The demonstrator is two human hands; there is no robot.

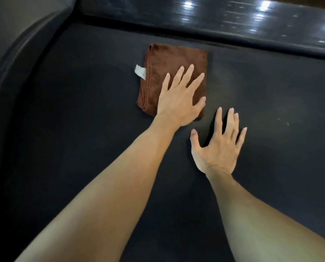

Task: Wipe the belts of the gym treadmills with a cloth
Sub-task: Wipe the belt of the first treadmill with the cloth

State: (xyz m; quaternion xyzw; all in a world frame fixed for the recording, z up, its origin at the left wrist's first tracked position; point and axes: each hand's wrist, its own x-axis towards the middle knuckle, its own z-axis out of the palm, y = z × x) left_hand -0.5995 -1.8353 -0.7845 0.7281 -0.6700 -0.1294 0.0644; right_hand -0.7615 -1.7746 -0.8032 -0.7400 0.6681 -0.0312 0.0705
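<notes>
2 bare forearms reach in from the bottom edge over the dark belt, which fills most of the view. The right hand is the nearer one: it lies palm down on the belt with its fingers straight and spread, thumb out to the left, holding nothing. Just beyond it and to the left, the left hand rests flat on the near right part of the cloth, fingers straight and fanned apart, thumb at the cloth's right edge. The 2 hands are near each other but apart.

The cloth is brown, folded into a rectangle with stacked layers showing along its left side, and it lies flat on the belt toward the far edge. A white tag sticks out from its left side. Beyond the cloth, a glossy black rail runs along the belt's far side, catching bright reflections. At left, a curved dark housing borders the belt.
</notes>
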